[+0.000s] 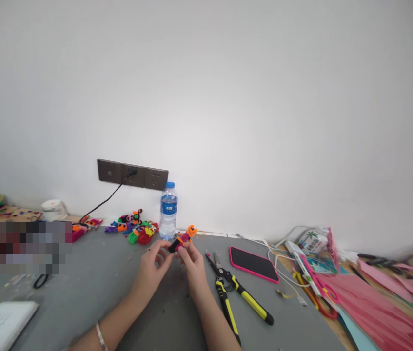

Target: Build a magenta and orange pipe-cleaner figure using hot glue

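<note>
A small fuzzy pipe-cleaner figure point(185, 238), magenta and orange with a black lower end, is held tilted between my two hands above the grey table mat. My left hand point(152, 265) pinches it near the black end. From the other side, the fingers of my right hand point(193, 267) close on its lower middle, below the orange top. My fingertips hide part of its lower end. Just right of my right hand lie pliers point(224, 278) with yellow and black handles, their jaws apart.
Behind my hands stand a water bottle point(168, 214) and several colourful fuzzy figures point(144, 232). A pink-edged phone point(253, 264) lies to the right, near white cables, scissors point(325, 287) and pink sheets point(378, 304). A white box-like device point(5, 324) sits front left. One patch at left is pixelated.
</note>
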The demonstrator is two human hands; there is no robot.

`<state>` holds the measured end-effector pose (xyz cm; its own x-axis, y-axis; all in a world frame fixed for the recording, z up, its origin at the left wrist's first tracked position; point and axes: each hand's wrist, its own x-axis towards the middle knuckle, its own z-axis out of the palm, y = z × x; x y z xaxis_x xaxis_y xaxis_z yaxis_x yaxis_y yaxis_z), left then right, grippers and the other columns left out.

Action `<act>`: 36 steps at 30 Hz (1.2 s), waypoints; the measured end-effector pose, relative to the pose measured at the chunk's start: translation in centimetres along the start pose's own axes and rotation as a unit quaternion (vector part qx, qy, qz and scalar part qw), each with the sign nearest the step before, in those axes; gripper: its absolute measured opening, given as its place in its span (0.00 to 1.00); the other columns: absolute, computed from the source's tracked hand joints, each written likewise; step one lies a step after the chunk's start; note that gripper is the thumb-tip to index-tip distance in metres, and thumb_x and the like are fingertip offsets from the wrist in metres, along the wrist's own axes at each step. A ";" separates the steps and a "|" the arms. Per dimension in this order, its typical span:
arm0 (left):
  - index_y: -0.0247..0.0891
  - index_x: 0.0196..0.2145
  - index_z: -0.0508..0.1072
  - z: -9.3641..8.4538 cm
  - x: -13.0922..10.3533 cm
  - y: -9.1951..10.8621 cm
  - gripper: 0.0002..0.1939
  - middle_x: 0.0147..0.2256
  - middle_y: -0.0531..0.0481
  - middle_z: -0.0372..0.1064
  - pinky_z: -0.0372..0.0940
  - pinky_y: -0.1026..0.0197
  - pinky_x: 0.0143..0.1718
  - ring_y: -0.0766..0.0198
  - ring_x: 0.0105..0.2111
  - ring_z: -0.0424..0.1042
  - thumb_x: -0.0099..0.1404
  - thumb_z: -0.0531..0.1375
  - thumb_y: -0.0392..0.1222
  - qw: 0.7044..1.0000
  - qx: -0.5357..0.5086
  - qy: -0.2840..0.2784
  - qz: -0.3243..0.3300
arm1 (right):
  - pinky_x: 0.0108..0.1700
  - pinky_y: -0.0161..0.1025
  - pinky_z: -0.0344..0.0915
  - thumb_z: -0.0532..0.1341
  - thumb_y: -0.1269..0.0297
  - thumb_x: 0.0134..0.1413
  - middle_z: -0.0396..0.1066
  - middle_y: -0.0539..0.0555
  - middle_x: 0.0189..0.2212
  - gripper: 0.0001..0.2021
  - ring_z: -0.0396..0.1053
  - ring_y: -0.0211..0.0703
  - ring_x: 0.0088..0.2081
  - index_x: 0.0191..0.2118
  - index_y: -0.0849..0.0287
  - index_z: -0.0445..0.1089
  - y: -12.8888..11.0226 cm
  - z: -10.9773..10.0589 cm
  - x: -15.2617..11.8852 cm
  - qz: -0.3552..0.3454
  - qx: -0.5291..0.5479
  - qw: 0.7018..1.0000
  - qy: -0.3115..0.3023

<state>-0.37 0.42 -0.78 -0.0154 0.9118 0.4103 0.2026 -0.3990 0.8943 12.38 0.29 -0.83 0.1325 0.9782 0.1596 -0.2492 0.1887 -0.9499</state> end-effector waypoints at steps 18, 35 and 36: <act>0.40 0.31 0.73 -0.1 0.2 -0.6 0.04 0.36 0.47 0.72 0.66 0.64 0.27 0.59 0.33 0.72 0.57 0.61 0.41 0.999 0.011 0.018 0.034 | 0.31 0.35 0.62 0.66 0.52 0.45 0.74 0.52 0.27 0.14 0.68 0.43 0.28 0.32 0.59 0.74 0.2 -0.2 0.0 -0.004 -0.026 1.000 -0.011; 0.40 0.34 0.72 -0.2 0.3 -0.5 0.05 0.34 0.48 0.71 0.67 0.62 0.29 0.61 0.30 0.71 0.58 0.60 0.36 0.995 0.041 0.028 0.084 | 0.32 0.35 0.61 0.66 0.52 0.45 0.70 0.50 0.24 0.13 0.66 0.42 0.28 0.29 0.58 0.72 -0.1 -0.1 -0.1 0.005 -0.014 1.000 -0.015; 0.40 0.35 0.72 -0.3 0.3 -0.6 0.05 0.33 0.48 0.71 0.67 0.62 0.30 0.61 0.31 0.71 0.58 0.60 0.36 0.994 0.050 0.033 0.095 | 0.32 0.35 0.60 0.66 0.52 0.45 0.70 0.50 0.24 0.14 0.66 0.42 0.28 0.29 0.59 0.72 0.0 -0.1 -0.1 0.007 -0.016 1.000 -0.014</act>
<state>-0.73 0.88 -1.13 -0.0310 0.8108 0.5845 0.3038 -0.5494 0.7783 12.48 0.20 -0.84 0.1019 0.9829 0.1536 -0.2200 0.1728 -0.9601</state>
